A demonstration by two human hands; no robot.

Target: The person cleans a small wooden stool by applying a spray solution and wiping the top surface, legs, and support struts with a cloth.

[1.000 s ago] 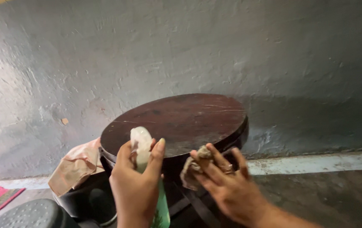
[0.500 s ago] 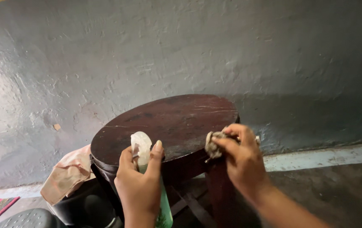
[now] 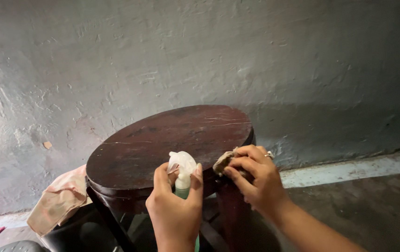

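Brown rag [image 3: 222, 162] bunched in right grip [image 3: 252, 179]

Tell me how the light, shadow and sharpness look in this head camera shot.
Head view: dim overall, with soft light falling on the grey wall from the left and its right side falling into shadow; a dull sheen shows on the round wooden stool; the left hand, spray bottle, right hand and rag look slightly soft; wall lines bow near the edges.
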